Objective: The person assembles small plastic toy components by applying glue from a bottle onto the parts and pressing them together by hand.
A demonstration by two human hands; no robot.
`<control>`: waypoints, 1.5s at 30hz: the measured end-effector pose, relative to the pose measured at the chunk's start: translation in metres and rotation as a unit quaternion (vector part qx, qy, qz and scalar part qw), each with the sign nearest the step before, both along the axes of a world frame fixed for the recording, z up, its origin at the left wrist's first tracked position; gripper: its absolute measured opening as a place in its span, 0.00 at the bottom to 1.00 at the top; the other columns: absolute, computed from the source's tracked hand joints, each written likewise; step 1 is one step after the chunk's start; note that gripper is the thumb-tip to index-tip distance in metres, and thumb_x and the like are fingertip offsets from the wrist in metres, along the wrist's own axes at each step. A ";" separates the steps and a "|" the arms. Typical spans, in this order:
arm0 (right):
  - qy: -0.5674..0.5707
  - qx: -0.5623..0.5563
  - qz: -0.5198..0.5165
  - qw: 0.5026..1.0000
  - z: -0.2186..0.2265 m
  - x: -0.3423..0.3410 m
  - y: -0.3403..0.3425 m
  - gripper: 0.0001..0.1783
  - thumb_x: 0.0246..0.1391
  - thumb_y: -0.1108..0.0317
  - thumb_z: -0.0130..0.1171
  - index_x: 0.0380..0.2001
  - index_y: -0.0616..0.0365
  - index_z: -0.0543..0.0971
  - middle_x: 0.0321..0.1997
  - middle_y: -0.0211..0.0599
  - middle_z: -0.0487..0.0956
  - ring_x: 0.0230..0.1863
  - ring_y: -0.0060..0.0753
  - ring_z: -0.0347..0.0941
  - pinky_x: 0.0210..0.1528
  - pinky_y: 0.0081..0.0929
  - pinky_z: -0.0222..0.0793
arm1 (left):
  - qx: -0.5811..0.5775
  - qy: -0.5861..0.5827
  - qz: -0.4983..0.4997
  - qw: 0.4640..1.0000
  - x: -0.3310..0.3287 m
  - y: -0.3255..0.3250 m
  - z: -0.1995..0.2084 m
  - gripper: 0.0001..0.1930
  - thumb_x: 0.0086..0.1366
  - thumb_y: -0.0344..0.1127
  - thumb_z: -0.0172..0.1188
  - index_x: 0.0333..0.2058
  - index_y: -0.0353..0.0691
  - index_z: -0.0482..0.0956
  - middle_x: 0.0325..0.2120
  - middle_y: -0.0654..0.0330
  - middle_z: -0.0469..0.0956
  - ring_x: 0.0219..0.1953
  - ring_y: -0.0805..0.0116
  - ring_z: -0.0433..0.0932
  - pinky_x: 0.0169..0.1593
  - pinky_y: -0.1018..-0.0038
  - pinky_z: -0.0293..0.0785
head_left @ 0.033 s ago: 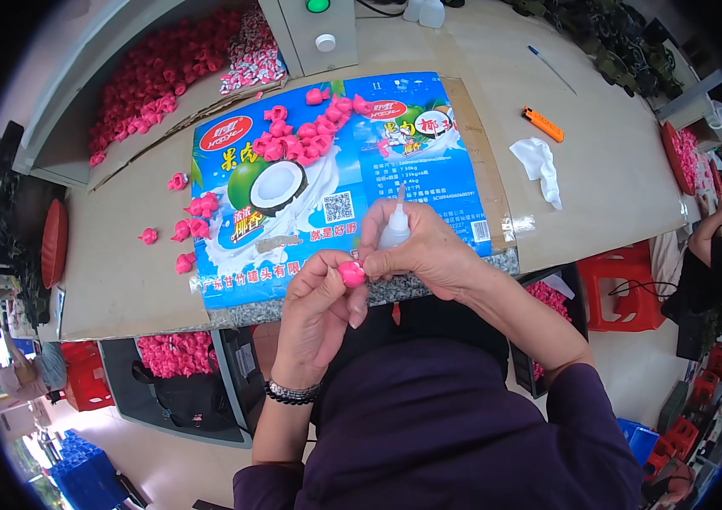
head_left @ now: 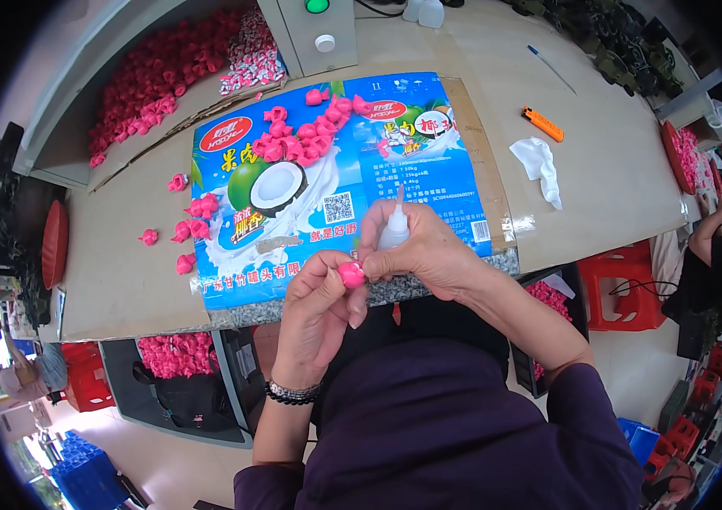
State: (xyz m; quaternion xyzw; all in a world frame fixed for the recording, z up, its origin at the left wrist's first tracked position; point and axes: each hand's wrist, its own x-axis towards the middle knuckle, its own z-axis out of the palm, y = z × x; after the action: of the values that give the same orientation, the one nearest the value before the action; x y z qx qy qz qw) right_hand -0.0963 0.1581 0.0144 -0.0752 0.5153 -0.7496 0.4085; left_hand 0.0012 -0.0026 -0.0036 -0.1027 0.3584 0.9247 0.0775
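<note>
Over the table's near edge, my left hand (head_left: 314, 304) pinches a small round pink plastic piece (head_left: 351, 274) between thumb and fingers. Close against it on the right, my right hand (head_left: 424, 255) is closed around a small white squeeze bottle (head_left: 396, 229), whose thin nozzle points away from me. My right thumb and fingertip also meet at the edge of the pink piece, so part of it is hidden. Beneath both hands lies a flat blue printed cardboard sheet (head_left: 348, 242). A cluster of similar pink pieces (head_left: 297, 146) rests on its far part.
Several loose pink pieces (head_left: 201, 206) lie at the sheet's left edge. Far left, a compartment holds a big pink heap (head_left: 165, 72). To the right are an orange cutter (head_left: 543, 124), a white tissue (head_left: 537, 166) and a blue pen (head_left: 552, 70). A red stool (head_left: 624, 293) stands beyond the table.
</note>
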 end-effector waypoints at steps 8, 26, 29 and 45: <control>0.023 -0.002 0.002 1.000 -0.002 -0.001 0.000 0.15 0.38 0.79 0.71 0.29 0.58 0.75 0.28 0.31 0.77 0.30 0.21 0.74 0.34 0.20 0.71 | -0.137 0.056 -0.002 0.989 -0.002 -0.005 0.000 0.12 0.66 0.38 0.58 0.39 0.34 0.72 0.26 0.60 0.75 0.23 0.75 0.72 0.24 0.81 0.67; 0.185 0.084 -0.054 0.978 -0.005 -0.007 -0.005 0.10 0.45 0.84 0.61 0.30 0.61 0.75 0.36 0.36 0.79 0.41 0.27 0.77 0.44 0.24 0.73 | -0.882 0.101 0.246 0.388 -0.036 -0.127 0.020 0.06 0.62 0.29 0.57 0.37 0.36 0.77 0.32 0.55 0.78 0.35 0.53 0.74 0.42 0.63 0.69; 0.198 0.094 -0.062 0.974 -0.007 -0.009 -0.003 0.09 0.46 0.84 0.61 0.30 0.61 0.74 0.36 0.36 0.79 0.42 0.27 0.77 0.44 0.24 0.74 | -0.907 0.133 0.276 0.289 -0.057 -0.127 0.027 0.08 0.59 0.31 0.60 0.38 0.37 0.78 0.33 0.55 0.78 0.36 0.54 0.74 0.43 0.62 0.68; 0.157 0.068 -0.119 0.978 -0.002 -0.008 0.016 0.10 0.45 0.82 0.63 0.31 0.60 0.75 0.35 0.38 0.81 0.36 0.22 0.74 0.39 0.21 0.72 | -0.822 0.298 0.117 0.471 -0.122 -0.064 0.005 0.13 0.53 0.30 0.64 0.38 0.38 0.75 0.30 0.54 0.75 0.35 0.54 0.75 0.36 0.63 0.71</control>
State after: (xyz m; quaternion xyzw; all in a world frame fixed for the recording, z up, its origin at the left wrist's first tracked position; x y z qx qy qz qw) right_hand -0.1041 0.1742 0.0126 -0.1023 0.6282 -0.7347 0.2348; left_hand -0.1203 -0.0667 0.0018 0.1212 0.9400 0.1802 -0.2632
